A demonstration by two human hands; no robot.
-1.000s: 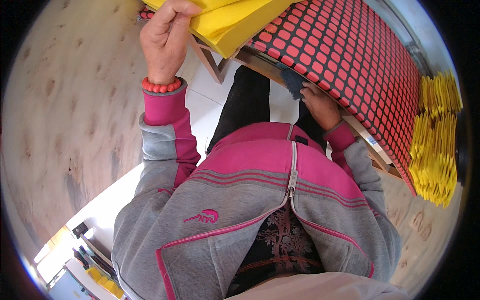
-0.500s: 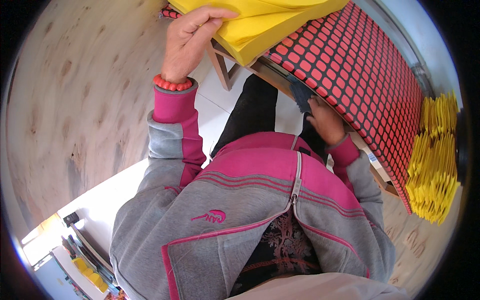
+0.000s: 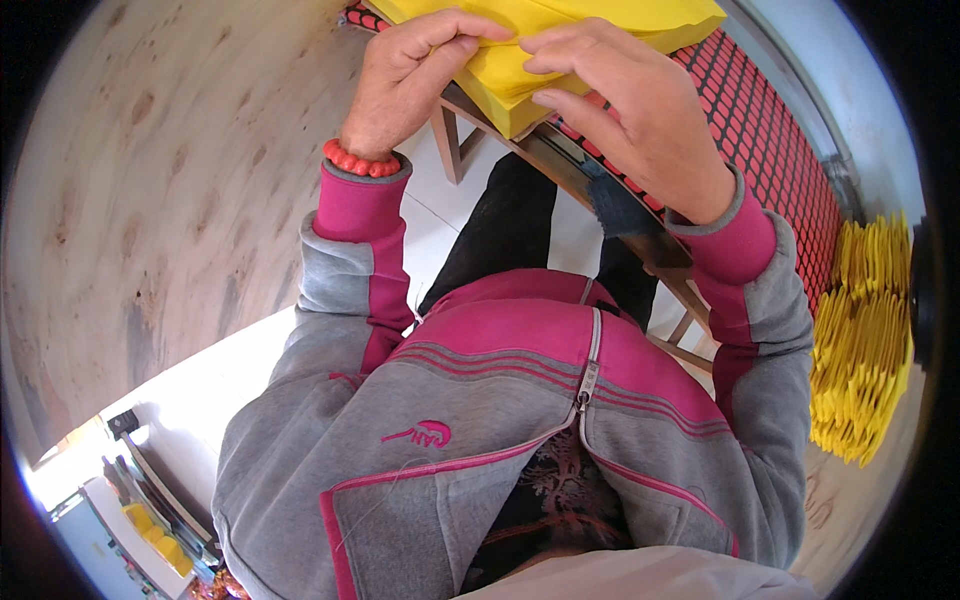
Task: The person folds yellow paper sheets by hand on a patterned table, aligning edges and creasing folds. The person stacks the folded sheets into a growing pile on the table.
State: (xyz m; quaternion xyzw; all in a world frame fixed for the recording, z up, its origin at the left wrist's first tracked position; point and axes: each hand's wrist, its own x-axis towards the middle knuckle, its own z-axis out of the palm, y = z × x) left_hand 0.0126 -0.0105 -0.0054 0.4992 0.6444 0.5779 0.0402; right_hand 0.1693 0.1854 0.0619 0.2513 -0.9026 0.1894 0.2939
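Both hands are pinching the yellow foam stack (image 3: 560,40): left hand (image 3: 415,75) and right hand (image 3: 625,115) at its near corner. Looks light and squishy, so I'd grip the edge.

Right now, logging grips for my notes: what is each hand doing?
Left hand: fingers closed, pinching the edge of the yellow sheet stack.
Right hand: fingers curled, pressing down on the same stack.

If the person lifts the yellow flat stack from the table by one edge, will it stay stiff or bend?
The stack of flat yellow sheets would probably bend: it looks thin-layered, and both the left hand and right hand press on its edge. It seems light for its size. Loose layers might slide apart, like the similar yellow pile fanned out at the right.
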